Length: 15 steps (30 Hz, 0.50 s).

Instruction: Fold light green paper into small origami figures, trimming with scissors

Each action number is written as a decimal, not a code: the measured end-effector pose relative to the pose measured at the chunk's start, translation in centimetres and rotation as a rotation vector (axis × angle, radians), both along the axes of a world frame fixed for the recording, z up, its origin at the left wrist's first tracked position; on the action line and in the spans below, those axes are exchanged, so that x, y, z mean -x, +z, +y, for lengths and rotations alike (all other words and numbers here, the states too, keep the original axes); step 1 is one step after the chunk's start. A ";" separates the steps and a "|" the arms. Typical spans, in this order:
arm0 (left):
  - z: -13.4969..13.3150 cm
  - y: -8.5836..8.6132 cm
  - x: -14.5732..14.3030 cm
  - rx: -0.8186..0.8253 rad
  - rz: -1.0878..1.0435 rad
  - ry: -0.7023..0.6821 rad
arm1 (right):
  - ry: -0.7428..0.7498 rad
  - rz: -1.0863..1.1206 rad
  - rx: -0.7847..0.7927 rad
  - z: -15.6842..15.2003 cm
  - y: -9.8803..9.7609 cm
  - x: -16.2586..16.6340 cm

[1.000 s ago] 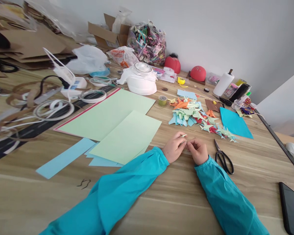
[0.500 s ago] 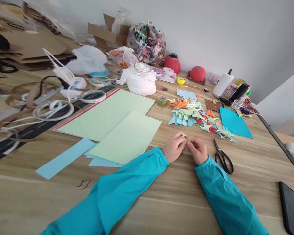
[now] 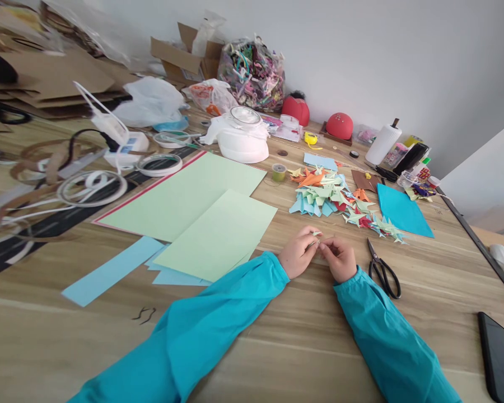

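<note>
Between my fingers is a small pale green piece of folded paper (image 3: 316, 233), mostly hidden by the hands. My left hand (image 3: 297, 253) is closed on it. My right hand (image 3: 339, 258) pinches at its right side, fingertips close to the left ones; whether they grip the paper or something finer I cannot make out. Just beyond the hands lies a pile of folded paper pieces (image 3: 325, 193) in green, blue, orange and red. Black-handled scissors (image 3: 384, 270) rest to the right of my right hand, blades pointing away from me.
Green paper sheets (image 3: 222, 235) and a blue strip (image 3: 111, 272) lie to the left. A small spool (image 3: 278, 172) stands behind the hands. Right of the pile is a turquoise sheet (image 3: 404, 210); a phone (image 3: 499, 355) lies near right. Cables (image 3: 90, 190) and tape rolls clutter the far left.
Almost nothing differs. Both hands stay in the same place with fingertips together; the right fingers have shifted very slightly.
</note>
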<state>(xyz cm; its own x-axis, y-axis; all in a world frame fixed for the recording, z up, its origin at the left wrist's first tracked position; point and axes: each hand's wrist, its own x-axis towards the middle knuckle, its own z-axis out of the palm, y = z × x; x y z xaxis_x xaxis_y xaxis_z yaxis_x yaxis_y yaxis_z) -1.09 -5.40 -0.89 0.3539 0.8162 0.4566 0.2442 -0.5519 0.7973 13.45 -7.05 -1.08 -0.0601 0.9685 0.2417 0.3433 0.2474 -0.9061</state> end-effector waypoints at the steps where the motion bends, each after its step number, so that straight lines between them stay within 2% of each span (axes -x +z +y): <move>1: 0.0 0.0 0.0 -0.001 -0.001 0.001 | -0.003 0.006 0.000 0.0 0.0 0.0; 10: 0.0 0.0 0.0 -0.009 -0.007 0.008 | 0.008 0.090 0.039 0.0 0.0 0.0; 15: 0.0 0.0 0.0 -0.016 -0.002 0.001 | 0.001 0.050 0.023 0.0 0.1 0.0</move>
<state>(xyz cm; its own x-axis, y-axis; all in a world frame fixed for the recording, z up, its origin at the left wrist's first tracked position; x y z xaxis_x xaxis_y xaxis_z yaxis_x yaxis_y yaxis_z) -1.10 -5.42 -0.86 0.3523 0.8091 0.4703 0.2430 -0.5644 0.7889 13.43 -7.00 -1.03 -0.0493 0.9738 0.2222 0.2975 0.2267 -0.9274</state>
